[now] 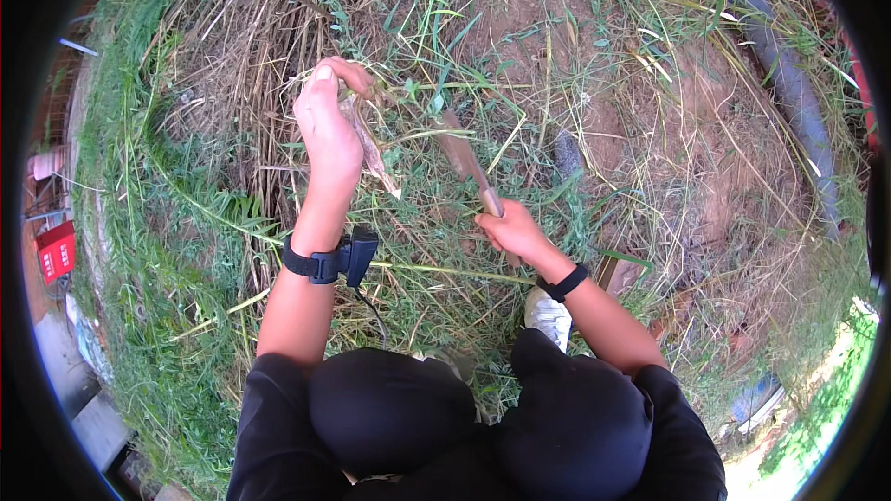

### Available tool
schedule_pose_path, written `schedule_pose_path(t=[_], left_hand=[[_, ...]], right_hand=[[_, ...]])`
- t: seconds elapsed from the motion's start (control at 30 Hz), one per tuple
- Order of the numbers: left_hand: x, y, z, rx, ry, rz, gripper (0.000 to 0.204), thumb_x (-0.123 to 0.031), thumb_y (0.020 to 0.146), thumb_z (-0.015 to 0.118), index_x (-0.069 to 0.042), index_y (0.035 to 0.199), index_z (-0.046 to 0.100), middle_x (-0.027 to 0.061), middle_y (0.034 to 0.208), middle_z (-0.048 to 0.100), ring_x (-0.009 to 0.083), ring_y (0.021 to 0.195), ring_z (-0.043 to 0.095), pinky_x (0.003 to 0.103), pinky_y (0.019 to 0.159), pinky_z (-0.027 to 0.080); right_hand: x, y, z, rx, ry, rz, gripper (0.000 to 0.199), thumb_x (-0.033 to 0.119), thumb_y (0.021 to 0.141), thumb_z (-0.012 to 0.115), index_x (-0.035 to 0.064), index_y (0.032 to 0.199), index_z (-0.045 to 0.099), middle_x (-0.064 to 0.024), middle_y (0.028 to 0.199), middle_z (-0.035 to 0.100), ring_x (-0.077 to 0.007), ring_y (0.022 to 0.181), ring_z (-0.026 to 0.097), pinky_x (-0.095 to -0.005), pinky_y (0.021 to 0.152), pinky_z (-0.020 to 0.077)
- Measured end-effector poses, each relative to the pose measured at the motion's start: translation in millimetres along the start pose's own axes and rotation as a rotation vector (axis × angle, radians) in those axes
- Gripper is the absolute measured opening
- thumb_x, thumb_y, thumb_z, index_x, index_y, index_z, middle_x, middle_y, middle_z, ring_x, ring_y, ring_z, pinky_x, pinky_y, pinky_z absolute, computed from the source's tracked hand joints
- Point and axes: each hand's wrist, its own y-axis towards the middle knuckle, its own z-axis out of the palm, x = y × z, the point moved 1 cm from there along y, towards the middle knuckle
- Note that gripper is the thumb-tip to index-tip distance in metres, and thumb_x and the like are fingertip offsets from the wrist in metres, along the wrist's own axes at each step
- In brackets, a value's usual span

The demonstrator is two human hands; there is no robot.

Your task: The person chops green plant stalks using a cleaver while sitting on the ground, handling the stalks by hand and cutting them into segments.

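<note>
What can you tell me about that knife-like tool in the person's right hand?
The tool is a long flat blade, brownish and dull, rusty or dirt-stained by its look. Its handle end sits in the closed right hand; the blade runs up and to the left from there, lying low among green grass and dry straw. The tip reaches toward the stems beside the left hand. Grass blades cross it, so the edge is hard to make out.

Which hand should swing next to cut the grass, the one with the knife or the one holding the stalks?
Probably the right hand: it grips the knife, blade pointing at the grass stalks. The left hand is closed around them.
</note>
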Motion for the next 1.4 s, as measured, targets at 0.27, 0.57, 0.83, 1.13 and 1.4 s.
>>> schedule_pose_path(t=[0.27, 0.57, 0.83, 1.13, 1.4], left_hand=[[-20, 12, 3, 0.118, 0.068, 0.007, 0.036, -0.013, 0.096, 0.036, 0.001, 0.075, 0.062, 0.0092, 0.079, 0.065, 0.0178, 0.077, 0.061, 0.032, 0.077, 0.048], [-13, -5, -2, 0.063, -0.019, -0.069, 0.028, -0.021, 0.091, 0.051, 0.002, 0.077, 0.059, 0.0154, 0.066, 0.061, 0.0284, 0.061, 0.06, 0.041, 0.061, 0.047], [-21, -13, -4, -0.04, 0.095, -0.008, 0.032, -0.026, 0.088, 0.052, 0.0, 0.074, 0.065, 0.0212, 0.072, 0.065, 0.0416, 0.075, 0.063, 0.048, 0.079, 0.049], [-8, -35, 4, -0.172, 0.149, 0.19, 0.028, -0.02, 0.089, 0.055, 0.003, 0.074, 0.06, 0.02, 0.072, 0.062, 0.038, 0.072, 0.061, 0.047, 0.071, 0.047], [-13, -27, 5, -0.127, 0.146, 0.177, 0.025, -0.012, 0.09, 0.051, 0.003, 0.071, 0.056, 0.0133, 0.064, 0.054, 0.0268, 0.062, 0.054, 0.038, 0.062, 0.043]], right_hand=[[15, -12, 12, -0.03, 0.239, 0.145, 0.018, 0.012, 0.094, 0.062, 0.0082, 0.083, 0.049, 0.0024, 0.063, 0.046, -0.0093, 0.048, 0.043, -0.0276, 0.045, 0.037], [42, -65, 26, -0.263, 0.124, 0.109, 0.024, 0.015, 0.095, 0.063, 0.0125, 0.08, 0.044, 0.0056, 0.058, 0.039, -0.007, 0.043, 0.037, -0.0263, 0.04, 0.0312], [92, -130, 46, -0.419, -0.178, 0.012, 0.024, 0.017, 0.094, 0.065, 0.0128, 0.08, 0.046, 0.005, 0.059, 0.042, -0.006, 0.043, 0.037, -0.0255, 0.039, 0.0298], [144, -160, 2, -0.515, -0.449, -0.063, 0.025, 0.015, 0.093, 0.065, 0.0107, 0.078, 0.046, 0.0055, 0.056, 0.043, -0.0049, 0.041, 0.037, -0.0246, 0.036, 0.0283], [125, -108, -28, -0.384, -0.458, -0.076, 0.026, 0.019, 0.092, 0.066, 0.0074, 0.075, 0.051, 0.0023, 0.057, 0.046, -0.0069, 0.044, 0.041, -0.0275, 0.04, 0.0331]])
